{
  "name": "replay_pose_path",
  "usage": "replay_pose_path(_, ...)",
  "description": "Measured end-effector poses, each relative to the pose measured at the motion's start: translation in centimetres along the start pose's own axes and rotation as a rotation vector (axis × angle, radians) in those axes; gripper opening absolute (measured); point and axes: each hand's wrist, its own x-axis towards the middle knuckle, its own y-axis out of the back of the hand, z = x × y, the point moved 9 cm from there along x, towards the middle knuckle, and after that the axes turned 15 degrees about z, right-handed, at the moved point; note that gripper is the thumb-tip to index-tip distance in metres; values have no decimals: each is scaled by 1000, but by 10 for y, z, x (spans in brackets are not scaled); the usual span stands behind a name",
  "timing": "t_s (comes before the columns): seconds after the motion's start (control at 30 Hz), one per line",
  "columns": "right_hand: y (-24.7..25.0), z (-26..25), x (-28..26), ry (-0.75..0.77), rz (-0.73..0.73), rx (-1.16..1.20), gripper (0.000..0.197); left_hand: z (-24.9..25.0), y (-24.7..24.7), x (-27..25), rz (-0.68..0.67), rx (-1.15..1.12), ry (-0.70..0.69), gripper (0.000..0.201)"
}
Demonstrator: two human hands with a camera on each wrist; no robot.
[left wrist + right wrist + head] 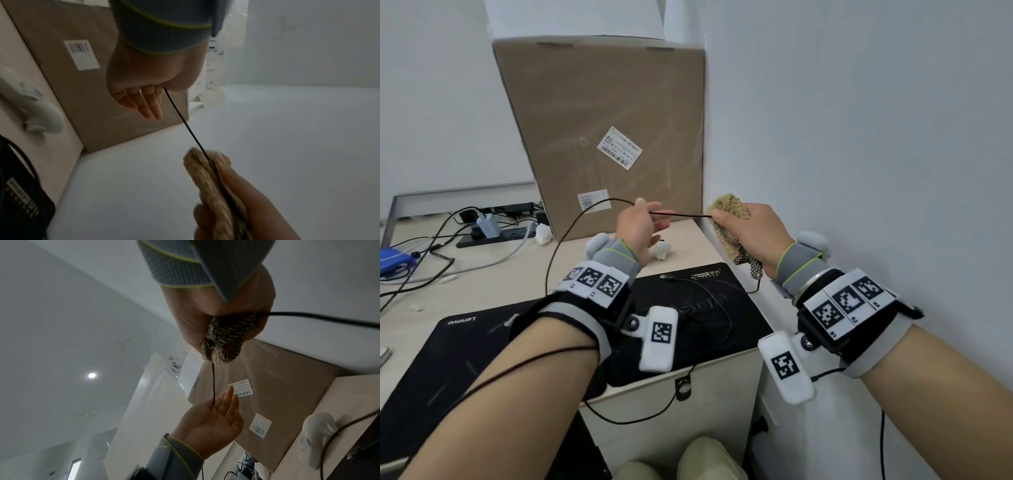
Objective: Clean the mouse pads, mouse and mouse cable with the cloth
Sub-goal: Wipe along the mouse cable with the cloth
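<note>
Cable (pixel 681 214) is the thing in hand: a thin dark mouse cable stretched taut and almost level across the middle of the head view, its long axis running left to right between the two hands. The left hand (pixel 641 229) pinches it between thumb and forefinger, the other fingers (pixel 151 104) held straight and loose. The right hand (pixel 751 236) is curled round the tan cloth (pixel 729 205), folded over the cable, so the cable enters the cloth at the thumb and comes out behind the wrist in the right wrist view. The hands are near one another, with only a short bare run between them. As I judge it, the wipe turns on that axis: the cloth should slide along the line while the left hand anchors it. The slack loops down the left of the frame toward the black mouse pads (pixel 705 308) on the desk (pixel 493 274). The mouse itself I cannot make out.
</note>
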Motion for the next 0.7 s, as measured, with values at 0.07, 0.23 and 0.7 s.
replay_pose_path(0.07,5,2,1,-26,1,41,27,-2,13,9,35,-27,34,41)
replay_pose_path(0.23,-2,9,0,-123,-12,138,22,-8,19,7,12,-146,99,41)
replay_pose_path(0.7,-21,9,-15,-93,-67,138,24,-17,-53,-64,-282,51,-37,39)
